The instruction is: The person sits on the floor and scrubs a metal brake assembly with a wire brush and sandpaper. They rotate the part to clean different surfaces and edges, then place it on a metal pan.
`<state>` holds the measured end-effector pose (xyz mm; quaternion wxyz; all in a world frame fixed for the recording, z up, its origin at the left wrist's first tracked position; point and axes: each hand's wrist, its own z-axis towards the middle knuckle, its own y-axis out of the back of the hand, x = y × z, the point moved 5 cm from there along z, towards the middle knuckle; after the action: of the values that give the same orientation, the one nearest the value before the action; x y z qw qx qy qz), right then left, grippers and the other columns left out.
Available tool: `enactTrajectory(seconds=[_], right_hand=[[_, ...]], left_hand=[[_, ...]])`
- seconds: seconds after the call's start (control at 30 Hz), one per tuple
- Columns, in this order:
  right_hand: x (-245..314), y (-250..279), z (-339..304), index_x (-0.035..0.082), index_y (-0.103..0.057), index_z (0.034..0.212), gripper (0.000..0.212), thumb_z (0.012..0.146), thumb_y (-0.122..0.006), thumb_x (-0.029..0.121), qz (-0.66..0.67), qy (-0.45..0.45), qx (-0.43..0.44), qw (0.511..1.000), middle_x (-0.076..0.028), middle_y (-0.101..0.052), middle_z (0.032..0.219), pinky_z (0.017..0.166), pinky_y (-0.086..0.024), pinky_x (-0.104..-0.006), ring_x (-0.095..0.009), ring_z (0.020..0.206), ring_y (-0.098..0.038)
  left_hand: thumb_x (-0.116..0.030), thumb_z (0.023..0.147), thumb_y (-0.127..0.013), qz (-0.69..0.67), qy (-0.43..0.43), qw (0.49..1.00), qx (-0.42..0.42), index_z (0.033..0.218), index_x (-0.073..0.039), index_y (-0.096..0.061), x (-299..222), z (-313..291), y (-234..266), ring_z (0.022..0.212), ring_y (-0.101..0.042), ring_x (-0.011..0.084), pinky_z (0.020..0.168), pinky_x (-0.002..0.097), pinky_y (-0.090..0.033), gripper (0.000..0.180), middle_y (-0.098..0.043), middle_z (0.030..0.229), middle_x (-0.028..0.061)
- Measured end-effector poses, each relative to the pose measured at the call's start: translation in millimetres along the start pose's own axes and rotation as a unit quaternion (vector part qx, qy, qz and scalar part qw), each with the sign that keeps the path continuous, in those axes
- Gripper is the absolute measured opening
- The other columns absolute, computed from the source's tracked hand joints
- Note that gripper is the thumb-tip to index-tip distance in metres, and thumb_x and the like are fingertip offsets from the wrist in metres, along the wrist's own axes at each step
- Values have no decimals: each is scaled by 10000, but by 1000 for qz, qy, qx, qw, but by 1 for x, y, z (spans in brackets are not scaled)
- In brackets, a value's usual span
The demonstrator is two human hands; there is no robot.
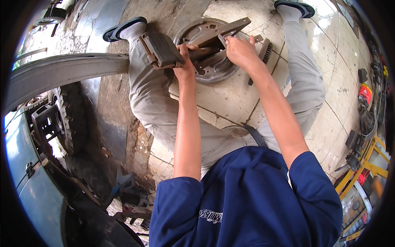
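Observation:
Between my legs, a round grey metal plate (218, 76) with holes lies on the tiled floor. Above it, my left hand (186, 61) is closed around a rusty metal bracket (214, 38) with flat arms. A thick dark block (164, 49) sits at the bracket's left end, beside my left fingers; I cannot tell how they join. My right hand (242, 51) pinches a small thin metal piece (222, 41) against the bracket's arms. Just right of that hand, a wire brush (265, 51) lies partly behind my wrist, bristles facing right.
A long grey metal beam (74, 70) reaches in from the left to my left leg. Below it stand a treaded tire (66, 119) and a blue-grey vehicle panel (39, 201). Along the right edge are a red can (365, 94), a yellow metal frame (364, 164) and assorted tools.

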<state>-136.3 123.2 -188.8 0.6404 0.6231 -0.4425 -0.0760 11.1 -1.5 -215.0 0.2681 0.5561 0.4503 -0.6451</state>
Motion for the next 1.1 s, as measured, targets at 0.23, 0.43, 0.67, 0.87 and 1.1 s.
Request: enactTrajectory(seconds=[0.23, 0.43, 0.67, 0.87, 1.1], right_hand=[[8, -7, 2, 2, -676, 994, 249, 895, -461, 80, -8, -17, 18, 1000, -223, -718, 948, 1104, -218, -682, -382, 981, -683], [6, -2, -4, 4, -670, 1044, 274, 896, -451, 77, 16, -9, 11, 1000, -231, -715, 936, 1094, -228, -686, -401, 983, -675], [14, -2, -7, 41, -640, 1162, 351, 1023, -348, 177, -62, -30, 54, 996, -206, -704, 1041, 1115, -247, -632, -369, 1053, -651], [19, 2, -9, -10, -644, 1098, 307, 942, -400, 94, -42, -12, 12, 999, -206, -691, 1110, 1118, -228, -659, -336, 1159, -615], [11, -3, -4, -15, -629, 1119, 302, 931, -406, 65, -46, -3, 29, 999, -212, -690, 1098, 1106, -237, -660, -342, 1143, -618]], left_hand=[[-177, 1030, -538, -29, -33, 998, -38, 854, -15, -563, 1, 4, 1, 811, -651, 203, 843, 361, -505, 241, -669, 787, 96], [-193, 1036, -531, 17, -34, 998, -41, 828, -4, -591, 0, 6, 2, 796, -646, 193, 844, 350, -496, 286, -677, 788, 90], [-182, 1030, -528, 18, -30, 998, -54, 792, -6, -590, -4, 3, -1, 785, -642, 191, 827, 348, -498, 302, -666, 776, 89], [-192, 1036, -513, 39, -47, 997, -44, 820, 5, -570, -4, 1, 5, 782, -646, 187, 823, 349, -507, 298, -661, 772, 86], [-179, 1032, -522, -5, -4, 998, -67, 815, -1, -554, -1, 3, -1, 768, -645, 196, 807, 352, -512, 282, -658, 769, 92]])
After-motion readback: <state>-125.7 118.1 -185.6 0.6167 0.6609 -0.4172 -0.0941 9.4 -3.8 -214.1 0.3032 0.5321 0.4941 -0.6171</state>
